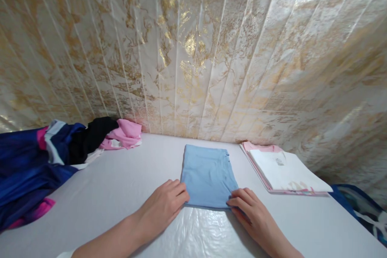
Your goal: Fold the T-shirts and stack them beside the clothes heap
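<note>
A light blue garment (207, 175), folded into a near-square, lies flat on the white tabletop in front of me. What kind of garment it is does not show; layered edges run down its right side. My left hand (167, 201) is closed at its near left corner, fingers bent over the edge and thumb mostly hidden. At the near right corner, my right hand (249, 211) pinches the fabric between fingers and thumb. The near edge of the cloth stretches straight between both hands.
A stack of folded clothes (286, 171), white on top with pink beneath, sits to the right. Loose dark blue, black and pink clothes (93, 139) are heaped at the left. A blue-edged bag (359, 205) is at far right. Behind the table (127, 181) hangs a gold-patterned curtain (187, 56).
</note>
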Tool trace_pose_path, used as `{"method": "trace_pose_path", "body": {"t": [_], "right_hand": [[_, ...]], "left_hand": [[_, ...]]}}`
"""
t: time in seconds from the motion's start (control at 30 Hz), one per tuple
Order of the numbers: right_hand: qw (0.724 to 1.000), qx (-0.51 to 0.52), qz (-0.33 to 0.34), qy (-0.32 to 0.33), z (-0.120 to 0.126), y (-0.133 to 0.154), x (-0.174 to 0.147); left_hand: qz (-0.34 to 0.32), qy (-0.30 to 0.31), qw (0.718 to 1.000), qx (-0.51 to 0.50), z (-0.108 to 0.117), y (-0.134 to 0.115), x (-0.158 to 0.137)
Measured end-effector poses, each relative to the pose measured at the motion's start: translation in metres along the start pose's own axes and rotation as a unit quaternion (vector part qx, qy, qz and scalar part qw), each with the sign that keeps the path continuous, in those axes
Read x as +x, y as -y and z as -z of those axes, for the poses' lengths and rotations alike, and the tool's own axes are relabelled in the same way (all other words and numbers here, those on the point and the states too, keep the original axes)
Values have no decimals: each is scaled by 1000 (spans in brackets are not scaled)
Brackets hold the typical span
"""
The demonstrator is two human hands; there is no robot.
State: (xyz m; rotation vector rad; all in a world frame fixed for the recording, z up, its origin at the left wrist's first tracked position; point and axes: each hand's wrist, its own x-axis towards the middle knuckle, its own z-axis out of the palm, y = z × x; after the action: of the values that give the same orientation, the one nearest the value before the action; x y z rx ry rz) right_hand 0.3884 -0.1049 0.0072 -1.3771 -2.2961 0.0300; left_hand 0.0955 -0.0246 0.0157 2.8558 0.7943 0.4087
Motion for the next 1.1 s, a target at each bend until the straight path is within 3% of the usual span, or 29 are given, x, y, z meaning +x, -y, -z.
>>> {"method": "trace_pose_path", "body": {"t": [0.23, 0.4, 0.5, 0.63, 0.77, 0.97, 1.1], "right_hand": [[1000, -29, 0, 11, 5, -3, -6], [999, -45, 2, 1, 12, 0, -9], [999, -48, -5, 13, 16, -2, -12], [998, -39, -19, 41, 18, -5, -13], [999, -20, -26, 21, 19, -5, -14], [999, -25, -17, 30, 15, -3, -10], [999, -53, -3, -2, 12, -4, -8]], "left_hand": [[-10, 49, 998, 35, 12, -9, -1], [-8, 24, 1000, -14, 15, -12, 1], [-43, 10, 999, -27, 10, -10, 9], [-70, 60, 995, -24, 3, -11, 29], [-76, 83, 993, -45, -7, -14, 43], [-82, 100, 991, -46, -22, -13, 42], [-82, 100, 990, -49, -23, -12, 41]]}}
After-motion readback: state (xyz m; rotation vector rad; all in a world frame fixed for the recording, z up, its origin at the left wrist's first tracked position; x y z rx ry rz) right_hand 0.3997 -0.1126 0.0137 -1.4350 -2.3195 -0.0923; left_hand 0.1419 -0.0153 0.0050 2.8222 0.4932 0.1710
